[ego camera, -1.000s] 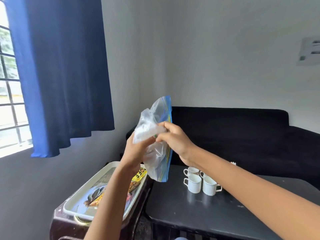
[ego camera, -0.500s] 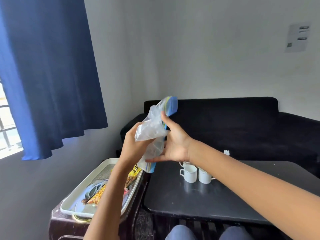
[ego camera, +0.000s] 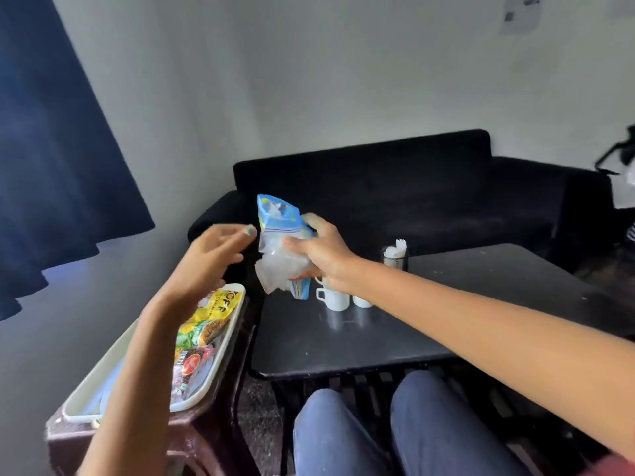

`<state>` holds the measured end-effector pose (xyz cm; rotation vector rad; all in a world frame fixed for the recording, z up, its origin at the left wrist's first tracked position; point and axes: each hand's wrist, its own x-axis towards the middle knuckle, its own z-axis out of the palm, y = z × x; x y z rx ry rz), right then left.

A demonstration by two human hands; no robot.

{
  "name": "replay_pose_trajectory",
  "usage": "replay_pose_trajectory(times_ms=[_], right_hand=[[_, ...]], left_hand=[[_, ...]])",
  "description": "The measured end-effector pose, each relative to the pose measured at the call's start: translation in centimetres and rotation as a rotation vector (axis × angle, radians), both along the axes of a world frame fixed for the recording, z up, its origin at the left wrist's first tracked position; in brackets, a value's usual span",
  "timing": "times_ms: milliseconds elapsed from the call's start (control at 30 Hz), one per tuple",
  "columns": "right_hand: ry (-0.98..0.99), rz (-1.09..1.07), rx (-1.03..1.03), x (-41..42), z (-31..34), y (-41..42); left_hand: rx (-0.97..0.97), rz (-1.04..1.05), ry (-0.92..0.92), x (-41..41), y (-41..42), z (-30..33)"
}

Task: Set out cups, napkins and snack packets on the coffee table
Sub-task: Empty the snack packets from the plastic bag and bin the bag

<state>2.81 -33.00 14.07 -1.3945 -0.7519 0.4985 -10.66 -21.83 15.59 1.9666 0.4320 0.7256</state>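
One right hand (ego camera: 323, 257) holds packet (ego camera: 280, 247) upright

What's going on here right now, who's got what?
A seated person's right hand grips a clear plastic bag with blue edges above the left end of the dark coffee table. The left hand is open beside it, not touching it. White cups and a holder with napkins already stand on the table. The snack packets lie in the white tray on the side stand to the left.
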Motion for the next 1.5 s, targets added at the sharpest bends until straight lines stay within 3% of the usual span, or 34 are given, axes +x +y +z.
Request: replay_pose_trajectory(times_ms=[167, 433, 667, 1000, 1233, 1500], right_hand=[[-0.253, -0.131, 0.003, 2.5, -2.9, -2.7], [-0.236, -0.308, -0.056, 7.7, -6.7, -8.1], [-0.346, -0.351, -0.057, 11.7, -8.2, -13.2], [-0.361, -0.588, -0.078, 19.1, -9.7, -23.3], [-0.125, -0.911, -0.128, 21.4, -19.6, -33.2], [0.096, -1.264, -0.377, 22.3, -33.9, -42.2]], left_hand=[[-0.085, -0.102, -0.003, 4.1, -4.2, -2.4], [-0.111, -0.146, -0.077, 9.5, -9.8, -9.9], [-0.127, -0.092, -0.147, 13.5, -15.5, -13.7], [-0.146, -0.246, -0.039, 21.5, -25.5, -16.8], [-0.094, -0.557, 0.180, 26.9, -32.1, -20.8], [0.107, -0.828, 0.623, 32.0, -39.4, -32.2]])
